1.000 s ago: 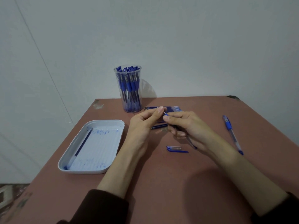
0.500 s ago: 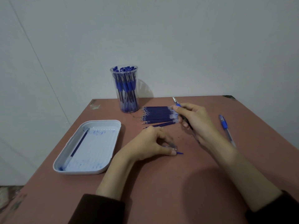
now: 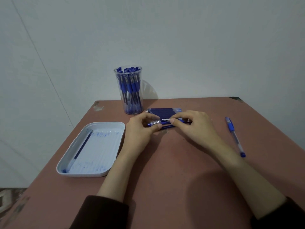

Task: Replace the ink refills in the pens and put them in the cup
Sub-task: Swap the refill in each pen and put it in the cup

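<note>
My left hand [image 3: 142,129] pinches a clear pen cap [image 3: 154,123] with a blue clip, held level above the table. My right hand [image 3: 193,124] grips a pen [image 3: 166,120] whose metal tip points left at the cap's mouth, a short gap away. Behind both hands lies a row of blue ink refills [image 3: 162,111], partly hidden by my fingers. A clear cup [image 3: 129,90] full of blue pens stands at the back of the table. Another capped blue pen [image 3: 233,135] lies on the table to the right.
A white tray [image 3: 92,175] with blue ink smears sits at the left and holds one used refill [image 3: 82,146]. The reddish table [image 3: 165,187] ends close behind the cup at a pale wall; its left edge runs just beyond the tray.
My left hand picked the cap up off the table and raised it to the middle. My right hand turned the pen so its tip points left at the cap.
</note>
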